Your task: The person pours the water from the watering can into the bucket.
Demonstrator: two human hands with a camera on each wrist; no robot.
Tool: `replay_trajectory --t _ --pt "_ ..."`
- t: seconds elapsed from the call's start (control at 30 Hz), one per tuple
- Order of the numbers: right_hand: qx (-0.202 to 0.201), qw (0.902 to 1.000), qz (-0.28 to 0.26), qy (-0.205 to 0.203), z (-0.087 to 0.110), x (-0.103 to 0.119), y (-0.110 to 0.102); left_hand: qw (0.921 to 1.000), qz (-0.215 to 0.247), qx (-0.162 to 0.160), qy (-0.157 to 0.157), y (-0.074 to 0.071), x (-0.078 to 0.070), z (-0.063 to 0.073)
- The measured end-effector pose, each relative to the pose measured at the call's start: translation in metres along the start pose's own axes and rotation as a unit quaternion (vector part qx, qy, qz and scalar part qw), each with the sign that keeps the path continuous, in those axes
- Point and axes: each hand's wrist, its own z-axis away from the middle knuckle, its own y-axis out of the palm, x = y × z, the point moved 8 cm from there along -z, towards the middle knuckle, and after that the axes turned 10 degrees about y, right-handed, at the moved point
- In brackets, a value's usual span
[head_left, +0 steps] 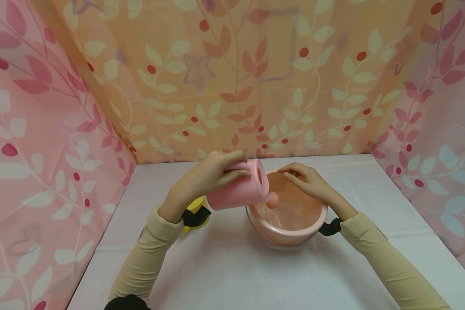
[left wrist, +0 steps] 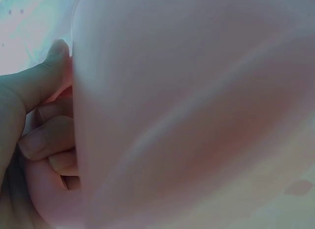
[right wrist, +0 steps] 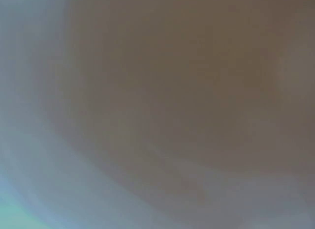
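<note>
My left hand (head_left: pixel 221 170) grips the handle of a pink pitcher (head_left: pixel 234 191), holding it tipped to the right with its top over the bowl's left rim. In the left wrist view, curled fingers (left wrist: pixel 47 138) go through the handle beside the pitcher's large, blurred body. A round pink knob (head_left: pixel 272 200) shows at the pitcher's lower lip, over the bowl. The wide pink bowl (head_left: pixel 290 233) has a shiny inside. My right hand (head_left: pixel 308 183) holds its far rim, thumb and fingertips close together there. The right wrist view shows only the blurred bowl (right wrist: pixel 197 81).
A yellow object (head_left: pixel 196 204) stands behind my left wrist, partly hidden by the wrist and its black strap. All this is on a white-covered table (head_left: pixel 255 275). Floral cloth hangs at the back (head_left: pixel 232 86) and along both sides.
</note>
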Motion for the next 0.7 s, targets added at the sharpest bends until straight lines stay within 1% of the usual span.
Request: replay_trajectory --t 0.23,0.33,0.5,0.7 --pt "0.004 0.9999 -0.004 0.013 0.000 -0.002 0.001 0.9999 0.008 -0.005 -0.006 -0.002 0.000 0.003" --pt "0.005 0.9999 -0.005 0.014 0.000 -0.002 0.000 0.9998 0.016 -0.005 -0.013 -0.003 0.001 0.006" --pt "0.007 0.9999 -0.008 0.011 0.000 -0.002 0.000 0.9995 0.017 -0.010 -0.023 -0.005 0.003 0.011" --pt "0.008 0.9999 -0.010 0.010 0.000 -0.002 0.001 0.9993 0.023 -0.015 -0.027 -0.007 0.005 0.015"
